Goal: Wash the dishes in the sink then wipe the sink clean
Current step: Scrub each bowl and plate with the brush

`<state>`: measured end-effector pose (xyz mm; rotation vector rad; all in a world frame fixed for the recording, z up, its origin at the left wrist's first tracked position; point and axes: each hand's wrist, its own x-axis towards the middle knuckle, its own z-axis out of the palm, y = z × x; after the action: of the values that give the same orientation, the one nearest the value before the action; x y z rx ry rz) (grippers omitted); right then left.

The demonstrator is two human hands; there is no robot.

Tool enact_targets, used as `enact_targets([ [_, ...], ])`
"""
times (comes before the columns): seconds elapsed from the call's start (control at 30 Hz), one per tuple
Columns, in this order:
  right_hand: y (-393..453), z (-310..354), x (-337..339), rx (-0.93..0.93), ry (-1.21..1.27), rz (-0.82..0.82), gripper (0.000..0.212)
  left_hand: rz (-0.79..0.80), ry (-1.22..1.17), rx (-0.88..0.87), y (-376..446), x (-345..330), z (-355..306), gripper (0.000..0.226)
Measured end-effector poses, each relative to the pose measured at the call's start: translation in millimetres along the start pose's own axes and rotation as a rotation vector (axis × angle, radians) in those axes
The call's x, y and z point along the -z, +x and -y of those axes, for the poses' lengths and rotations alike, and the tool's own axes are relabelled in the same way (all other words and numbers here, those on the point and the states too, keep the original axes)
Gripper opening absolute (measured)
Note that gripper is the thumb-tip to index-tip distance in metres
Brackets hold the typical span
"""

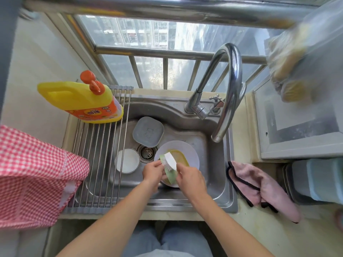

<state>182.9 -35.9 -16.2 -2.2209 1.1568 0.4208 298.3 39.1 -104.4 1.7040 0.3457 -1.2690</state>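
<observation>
Over the sink [219, 175], both hands meet above the white plate [187, 149]. One grip, the left hand [153, 170], pinches a green-rimmed dish [171, 178]; the other, the right hand [191, 178], holds a white brush [170, 160] on it. That dish's long axis runs away from the person, tilted left. A grey dish [148, 131] and bowl [128, 160] wait further left, nearer the left hand. Writing on the soap bottle [81, 101] is unreadable.

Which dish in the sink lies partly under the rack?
The round white bowl, left of the drain; rack rods cross it. The others lie uncovered.
</observation>
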Motion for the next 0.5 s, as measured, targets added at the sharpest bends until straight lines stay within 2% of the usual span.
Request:
enact_targets([
  [0.1, -11.0, -10.2, 4.8, 0.027, -0.026, 0.038, 0.010, -0.029, 0.001, 0.006, 2.9, 1.3, 4.2, 0.024],
  [0.23, 23.2, -1.0, 5.4, 0.053, 0.014, 0.041, 0.007, -0.044, 0.049, -0.019, 6.8, -7.0, 6.9, 0.027],
  [0.3, 34.3, 1.0, 3.7, 0.077, 0.031, 0.061, 0.012, -0.054, 0.060, -0.026, 5.5, -8.7, 6.5, 0.030],
  [0.4, 16.9, -8.1, 4.9, 0.095, 0.030, 0.103, 0.010, -0.078, 0.016, -0.011, 2.6, -7.7, 4.7, 0.025],
  [0.5, -14.3, -17.9, -0.1, 0.102, -0.026, 0.135, 0.019, -0.079, -0.033, 0.006, -3.9, -10.4, 3.0, 0.029],
])
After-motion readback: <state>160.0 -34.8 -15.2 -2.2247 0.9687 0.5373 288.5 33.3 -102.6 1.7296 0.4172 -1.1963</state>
